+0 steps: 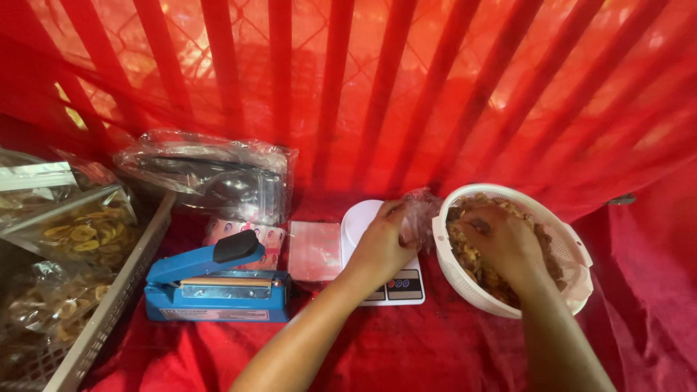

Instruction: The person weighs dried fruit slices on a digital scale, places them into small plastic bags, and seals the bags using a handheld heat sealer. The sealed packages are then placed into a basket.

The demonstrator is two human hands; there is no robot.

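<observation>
From the head camera, the left hand (pixel 381 247) pinches the mouth of a small clear plastic bag (pixel 420 214) over a white digital kitchen scale (pixel 377 250), fingers closed on the film. The right hand (pixel 504 243) is sunk in the brown dried chips (pixel 472 254) in a round white plastic colander (pixel 573 247) just beside the scale; its fingers curl down into the pile, and I cannot tell whether they have hold of any. The bag looks nearly empty, so filling seems barely begun, while the colander is well stocked.

To the left on the red cloth (pixel 406 348) lie a pink-white stack of flat pouches (pixel 314 250) and a blue impulse heat sealer (pixel 214 287), its arm down. Behind it sits a bundle of clear wrapped packaging (pixel 210 170). At far left a grey wire tray (pixel 109 297) holds sealed bags of yellow chips (pixel 87 232). Nothing lies between bag and colander.
</observation>
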